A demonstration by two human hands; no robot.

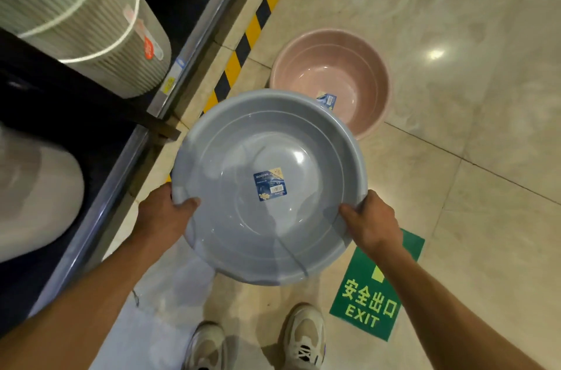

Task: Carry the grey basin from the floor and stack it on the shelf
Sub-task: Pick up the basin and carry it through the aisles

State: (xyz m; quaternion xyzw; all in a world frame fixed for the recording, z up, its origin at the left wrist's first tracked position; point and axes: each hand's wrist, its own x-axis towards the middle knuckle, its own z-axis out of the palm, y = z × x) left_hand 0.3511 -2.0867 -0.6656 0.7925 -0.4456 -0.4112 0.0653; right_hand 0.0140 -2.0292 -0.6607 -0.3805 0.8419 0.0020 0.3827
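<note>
Both hands, left (165, 212) and right (372, 219), grip the grey basin's (270, 187) near rim, held up just right of the shelf (127, 154). I'd keep it level swinging over.

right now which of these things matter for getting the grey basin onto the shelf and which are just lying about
Part of the job:
grey basin, held at its rim by the left hand and right hand
shelf

Just lying about:
pink basin on the floor
ribbed buckets
green exit sign
</note>
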